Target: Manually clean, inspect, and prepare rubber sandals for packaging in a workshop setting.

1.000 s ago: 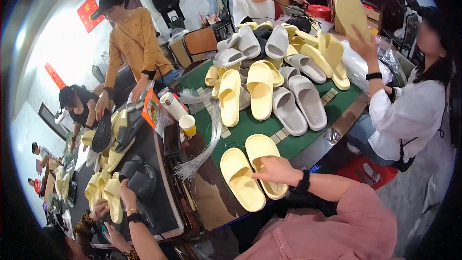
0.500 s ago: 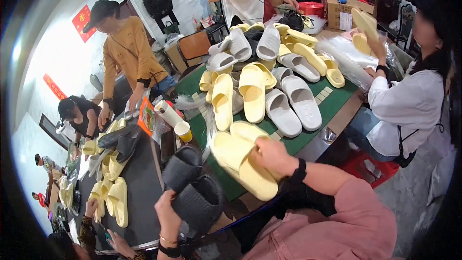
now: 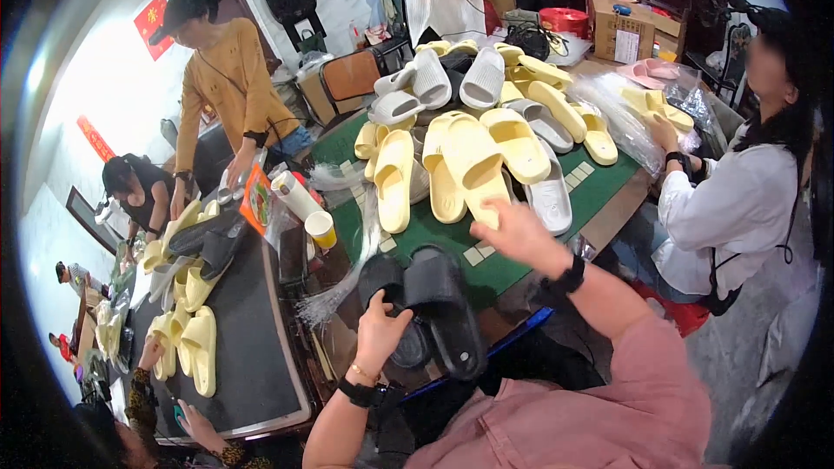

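Note:
A pair of black slippers (image 3: pixel 445 300) lies at the near table edge, one of them reaching out over it. My left hand (image 3: pixel 379 334) has its fingers and thumb closed on the left black slipper (image 3: pixel 382 282). Farther forward, my right hand (image 3: pixel 521 236) grips the heel end of a yellow slipper (image 3: pixel 476 165), which rests on the near side of the slipper pile. Its fingertips are partly hidden. Another yellow slipper (image 3: pixel 516 146) lies right beside it, over a grey slipper (image 3: pixel 549 200). More yellow and grey slippers are heaped behind them on the green mat (image 3: pixel 512 282).
A yellow paper cup (image 3: pixel 321 229), a white roll (image 3: pixel 295 195) and clear plastic strips (image 3: pixel 343 288) are left of the pile. A dark table (image 3: pixel 252 356) with yellow and black slippers adjoins. Several people work around, one in white (image 3: pixel 721 200) at the right with clear bags (image 3: pixel 621 122).
My right hand has carried the yellow slippers forward onto the pile, over the grey ones. My left hand has brought the black slippers right, and they have turned. The person at right has lowered a yellow slipper.

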Available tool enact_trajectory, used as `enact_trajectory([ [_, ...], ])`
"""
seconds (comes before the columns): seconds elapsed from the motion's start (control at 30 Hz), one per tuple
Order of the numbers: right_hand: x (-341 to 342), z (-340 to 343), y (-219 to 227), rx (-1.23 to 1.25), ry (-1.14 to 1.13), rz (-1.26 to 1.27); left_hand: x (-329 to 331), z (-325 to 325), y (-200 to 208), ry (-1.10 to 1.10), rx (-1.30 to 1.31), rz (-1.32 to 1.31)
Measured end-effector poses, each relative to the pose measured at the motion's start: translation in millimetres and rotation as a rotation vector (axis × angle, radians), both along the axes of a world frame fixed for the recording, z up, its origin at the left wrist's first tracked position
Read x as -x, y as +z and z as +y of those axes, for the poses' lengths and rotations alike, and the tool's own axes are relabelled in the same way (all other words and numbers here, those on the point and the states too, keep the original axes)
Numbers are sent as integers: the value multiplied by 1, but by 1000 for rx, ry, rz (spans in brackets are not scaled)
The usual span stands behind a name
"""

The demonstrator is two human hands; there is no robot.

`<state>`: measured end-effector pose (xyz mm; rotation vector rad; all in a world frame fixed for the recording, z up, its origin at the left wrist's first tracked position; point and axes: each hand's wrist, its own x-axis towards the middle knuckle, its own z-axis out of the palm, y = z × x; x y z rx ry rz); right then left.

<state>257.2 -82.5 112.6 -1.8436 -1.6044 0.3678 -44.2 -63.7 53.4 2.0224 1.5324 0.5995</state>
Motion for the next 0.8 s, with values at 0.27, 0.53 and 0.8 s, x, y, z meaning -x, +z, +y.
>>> enact_trajectory([
  [0.27,32,-30,-84,181,108,-23,-14,-10,-41,-43,-288,183],
  [0.53,45,-28,-95,178,136,8,-14,-33,-47,-23,-361,192],
  [0.8,33,-27,-108,-47,-29,-1,-6,-62,-44,-96,-342,174],
])
